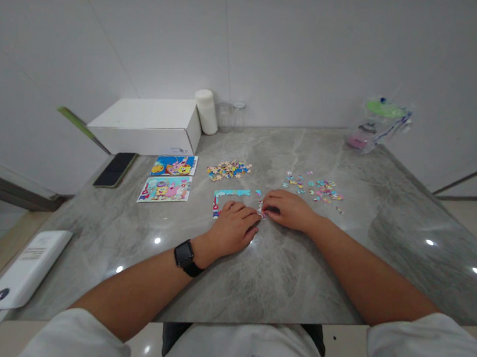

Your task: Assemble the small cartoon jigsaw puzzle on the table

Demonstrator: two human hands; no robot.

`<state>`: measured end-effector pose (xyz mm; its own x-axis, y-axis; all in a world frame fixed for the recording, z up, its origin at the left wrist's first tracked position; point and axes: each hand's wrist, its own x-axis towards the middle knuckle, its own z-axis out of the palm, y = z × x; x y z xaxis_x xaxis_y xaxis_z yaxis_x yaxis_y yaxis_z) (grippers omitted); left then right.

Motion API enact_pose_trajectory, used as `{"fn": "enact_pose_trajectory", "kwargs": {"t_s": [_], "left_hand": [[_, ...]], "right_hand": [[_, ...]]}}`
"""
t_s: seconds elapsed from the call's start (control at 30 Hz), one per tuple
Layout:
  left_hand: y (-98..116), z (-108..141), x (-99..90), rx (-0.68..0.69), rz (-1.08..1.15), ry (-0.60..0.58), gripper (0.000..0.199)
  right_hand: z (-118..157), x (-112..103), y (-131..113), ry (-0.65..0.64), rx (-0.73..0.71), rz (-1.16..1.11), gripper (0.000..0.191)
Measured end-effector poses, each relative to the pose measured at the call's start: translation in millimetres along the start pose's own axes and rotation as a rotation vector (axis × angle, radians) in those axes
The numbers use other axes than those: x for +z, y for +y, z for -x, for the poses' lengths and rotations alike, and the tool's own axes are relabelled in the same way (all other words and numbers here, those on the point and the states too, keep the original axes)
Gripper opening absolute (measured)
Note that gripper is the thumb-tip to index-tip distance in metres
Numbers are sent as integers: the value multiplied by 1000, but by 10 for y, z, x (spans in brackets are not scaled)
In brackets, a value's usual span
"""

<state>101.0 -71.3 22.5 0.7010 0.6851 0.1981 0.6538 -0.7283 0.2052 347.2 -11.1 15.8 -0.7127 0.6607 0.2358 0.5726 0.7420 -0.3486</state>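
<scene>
A partly joined jigsaw puzzle border (233,192) lies on the grey table, with a light blue top edge and a red and purple left side. My left hand (233,227) rests palm down over its lower part, fingers lying along it and hiding the bottom edge. At the border's right side my right hand (285,209) has thumb and forefinger closed at a small puzzle piece (263,214), mostly covered by the fingertips. A loose blue and purple piece (258,193) sits just above. Two cartoon picture cards (165,190) lie to the left.
Loose puzzle pieces form one pile (228,169) behind the border and a scattered group (325,190) to the right. A white box (147,122), white bottle (206,113) and glass jars (238,117) stand at the back. A phone (115,169), white device (28,268) and plastic bag (377,126) lie farther out.
</scene>
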Motion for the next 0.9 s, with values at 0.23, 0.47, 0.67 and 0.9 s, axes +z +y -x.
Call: {"fn": "enact_pose_trajectory", "kwargs": {"t_s": [0.23, 0.47, 0.67, 0.9], "left_hand": [[8, 9, -30, 3, 9, 33, 23], [-6, 16, -19, 7, 29, 72, 22], [-22, 34, -15, 26, 36, 109, 27], [-44, 42, 12, 49, 87, 166, 33]], "right_hand": [[-1, -8, -17, 14, -2, 0, 14], [-3, -29, -51, -10, 27, 17, 14], [31, -168, -29, 128, 93, 43, 33], [241, -941, 116, 537, 406, 108, 35]]}}
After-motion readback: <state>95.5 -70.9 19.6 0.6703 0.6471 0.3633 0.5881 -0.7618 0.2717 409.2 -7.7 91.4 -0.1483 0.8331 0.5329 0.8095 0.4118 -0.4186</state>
